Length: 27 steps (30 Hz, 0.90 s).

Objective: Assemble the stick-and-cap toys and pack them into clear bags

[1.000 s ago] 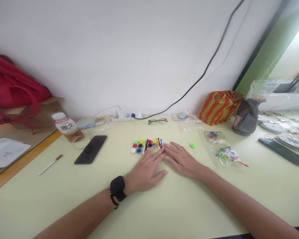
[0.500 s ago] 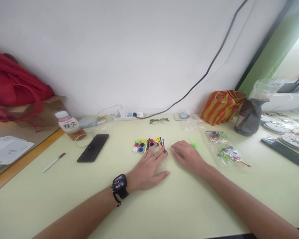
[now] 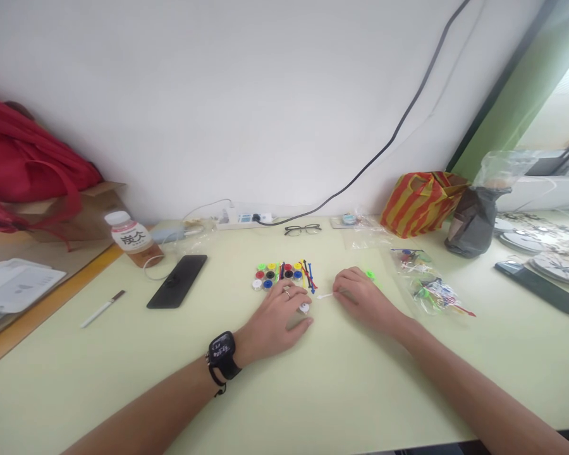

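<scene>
My left hand (image 3: 277,322) rests low over the table, its fingers curved round a small white plastic disc (image 3: 304,308) that shows between fingertips and thumb. The fingers cover part of the disc. To the right, my right hand (image 3: 367,300) pinches one end of a thin white arrow-shaped stick (image 3: 324,296), whose head points left. Beyond the left fingers lie coloured round discs (image 3: 268,285) in short rows, with coloured plastic sticks (image 3: 311,275) between and beside them. A bright green piece (image 3: 370,275) peeks out behind my right hand.
Clear bags of coloured parts (image 3: 439,294) lie to the right, near a dark phone (image 3: 543,288). At left are a black phone (image 3: 177,282), a pen-like stick (image 3: 103,309) and a drink bottle (image 3: 133,240). Glasses (image 3: 303,230) and a power strip (image 3: 244,220) sit by the wall.
My left hand has drawn slightly left and its fingers have curled in, so the white disc shows. My right hand has shifted a little right, with more of the white stick visible.
</scene>
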Each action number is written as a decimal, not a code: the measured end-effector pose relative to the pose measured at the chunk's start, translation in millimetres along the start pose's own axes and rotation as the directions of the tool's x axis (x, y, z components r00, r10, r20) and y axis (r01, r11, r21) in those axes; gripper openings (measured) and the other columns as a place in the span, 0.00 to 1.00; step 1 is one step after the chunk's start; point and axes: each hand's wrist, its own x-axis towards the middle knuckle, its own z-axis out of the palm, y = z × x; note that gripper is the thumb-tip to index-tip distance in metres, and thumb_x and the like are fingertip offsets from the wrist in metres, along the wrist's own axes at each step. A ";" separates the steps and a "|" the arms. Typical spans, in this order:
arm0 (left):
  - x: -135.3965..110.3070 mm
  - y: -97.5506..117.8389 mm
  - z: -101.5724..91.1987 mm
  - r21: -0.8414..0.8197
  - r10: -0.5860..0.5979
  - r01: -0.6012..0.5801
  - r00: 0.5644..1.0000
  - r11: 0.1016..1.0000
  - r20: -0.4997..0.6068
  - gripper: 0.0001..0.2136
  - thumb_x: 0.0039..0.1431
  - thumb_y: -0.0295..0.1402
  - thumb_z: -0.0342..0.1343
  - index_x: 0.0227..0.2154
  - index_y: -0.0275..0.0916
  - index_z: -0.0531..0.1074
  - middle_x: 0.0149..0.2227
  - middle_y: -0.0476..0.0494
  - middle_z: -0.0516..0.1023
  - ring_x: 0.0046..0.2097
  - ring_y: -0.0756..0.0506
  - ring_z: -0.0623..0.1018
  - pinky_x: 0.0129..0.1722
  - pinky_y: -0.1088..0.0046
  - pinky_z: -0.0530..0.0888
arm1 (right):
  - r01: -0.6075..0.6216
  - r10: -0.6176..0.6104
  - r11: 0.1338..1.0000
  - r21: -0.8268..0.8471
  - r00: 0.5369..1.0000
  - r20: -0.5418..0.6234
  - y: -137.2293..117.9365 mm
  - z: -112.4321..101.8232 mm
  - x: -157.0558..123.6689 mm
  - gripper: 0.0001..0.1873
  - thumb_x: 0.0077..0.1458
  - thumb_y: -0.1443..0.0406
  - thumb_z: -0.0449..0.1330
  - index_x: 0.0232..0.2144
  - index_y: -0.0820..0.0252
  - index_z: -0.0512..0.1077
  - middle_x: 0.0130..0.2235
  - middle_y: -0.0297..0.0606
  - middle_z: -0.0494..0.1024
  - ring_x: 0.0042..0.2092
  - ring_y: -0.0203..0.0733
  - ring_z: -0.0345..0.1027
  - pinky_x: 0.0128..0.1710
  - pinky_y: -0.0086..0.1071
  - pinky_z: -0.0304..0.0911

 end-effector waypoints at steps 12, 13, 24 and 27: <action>-0.3 1.2 -3.0 -0.018 -0.026 0.026 0.999 0.999 0.018 0.16 0.66 0.38 0.60 0.55 0.44 0.72 0.56 0.40 0.77 0.63 0.35 0.69 0.64 0.51 0.68 | -0.221 0.226 0.937 0.272 0.974 0.012 -22.9 -5.1 -3.4 0.07 0.72 0.61 0.45 0.40 0.54 0.60 0.35 0.35 0.70 0.36 0.43 0.64 0.37 0.37 0.62; 0.0 -0.4 -1.8 -0.023 -0.027 0.027 1.000 0.999 0.003 0.11 0.68 0.35 0.57 0.51 0.44 0.73 0.54 0.42 0.78 0.61 0.37 0.70 0.64 0.52 0.68 | -0.232 0.237 0.928 0.291 0.971 0.019 -24.4 -5.5 -3.5 0.07 0.72 0.60 0.46 0.41 0.54 0.60 0.35 0.34 0.69 0.35 0.43 0.63 0.36 0.37 0.62; 1.5 -2.6 6.7 -0.516 -0.221 0.176 0.975 0.838 -0.026 0.08 0.66 0.38 0.61 0.40 0.40 0.79 0.41 0.42 0.82 0.41 0.44 0.80 0.43 0.66 0.79 | -0.314 0.307 0.766 0.561 0.945 0.110 -50.9 -14.1 -7.9 0.17 0.74 0.50 0.43 0.38 0.53 0.59 0.29 0.28 0.58 0.29 0.38 0.53 0.29 0.31 0.55; 2.2 0.4 9.0 -0.624 -0.281 0.227 0.960 0.748 0.013 0.11 0.62 0.39 0.66 0.43 0.39 0.80 0.41 0.41 0.82 0.40 0.45 0.80 0.43 0.67 0.79 | -0.285 0.304 0.738 0.612 0.950 0.076 -50.2 -14.0 -8.2 0.18 0.74 0.50 0.42 0.37 0.53 0.59 0.29 0.28 0.57 0.28 0.38 0.51 0.28 0.31 0.54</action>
